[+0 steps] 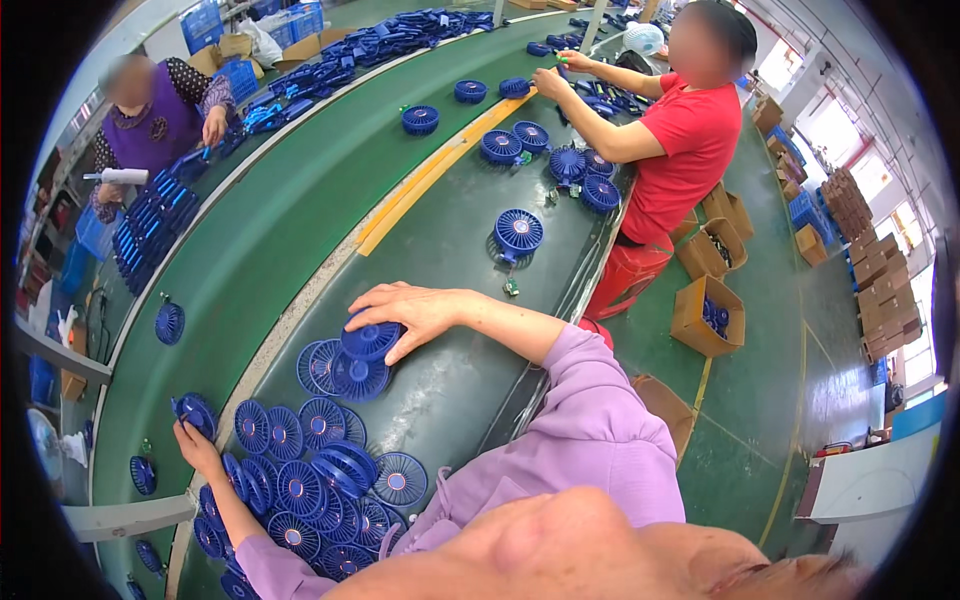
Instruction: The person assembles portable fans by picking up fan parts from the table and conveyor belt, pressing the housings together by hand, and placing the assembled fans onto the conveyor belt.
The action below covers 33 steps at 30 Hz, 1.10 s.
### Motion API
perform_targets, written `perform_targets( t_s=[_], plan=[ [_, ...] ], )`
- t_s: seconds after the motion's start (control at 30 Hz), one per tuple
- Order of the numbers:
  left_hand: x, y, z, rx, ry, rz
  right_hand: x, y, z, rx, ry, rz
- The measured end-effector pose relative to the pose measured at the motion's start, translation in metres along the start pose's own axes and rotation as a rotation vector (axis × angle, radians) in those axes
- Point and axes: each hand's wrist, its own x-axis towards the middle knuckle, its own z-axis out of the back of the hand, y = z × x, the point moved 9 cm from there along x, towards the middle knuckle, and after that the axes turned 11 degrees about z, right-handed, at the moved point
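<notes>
My left hand (198,447) is closed on a blue fan head (197,412) at the edge of the green belt. My right hand (425,315) grips a round blue fan grille (371,342) by its rim, with thumb and fingers on opposite sides. Under it, other grilles (322,368) lie overlapping on the dark table. A heap of slotted blue fan grilles (300,487) spreads between my arms. Farther along the table stands a fan head (518,232) with a small green circuit board (512,287) hanging from it.
The green conveyor belt (262,245) curves along the left, carrying several fan heads (170,322). A metal bar (130,520) crosses it near my left hand. One person in red (680,150) works at the far right; another in purple (165,115) sits across the belt beside stacked blue parts.
</notes>
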Motion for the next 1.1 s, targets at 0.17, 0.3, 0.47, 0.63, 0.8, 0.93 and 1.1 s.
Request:
perform_targets(
  t_s=[0.17,0.3,0.47,0.63,0.8,0.93,1.1],
  plan=[
    [0.003,0.003,-0.001,0.014,-0.024,-0.033,0.005,0.019,0.003,-0.060,-0.036,0.102],
    [0.013,0.009,0.002,-0.062,0.108,-0.028,0.012,0.016,0.024,0.134,-0.241,0.169],
    [0.006,-0.047,0.019,-0.128,0.231,-0.040,0.011,-0.019,0.032,0.602,-0.514,-0.049],
    [-0.040,-0.127,0.036,-0.171,0.499,0.000,0.012,-0.059,0.011,0.861,-0.678,-0.157],
    [-0.102,-0.209,0.019,-0.166,0.722,-0.089,-0.011,-0.078,0.012,0.984,-0.770,-0.244],
    [-0.125,-0.191,0.042,0.022,0.744,-0.160,0.030,-0.076,-0.001,0.964,-0.664,-0.369],
    [-0.100,-0.252,0.010,0.138,0.677,-0.361,-0.014,-0.120,0.040,0.869,-0.811,-0.444]
  ],
)
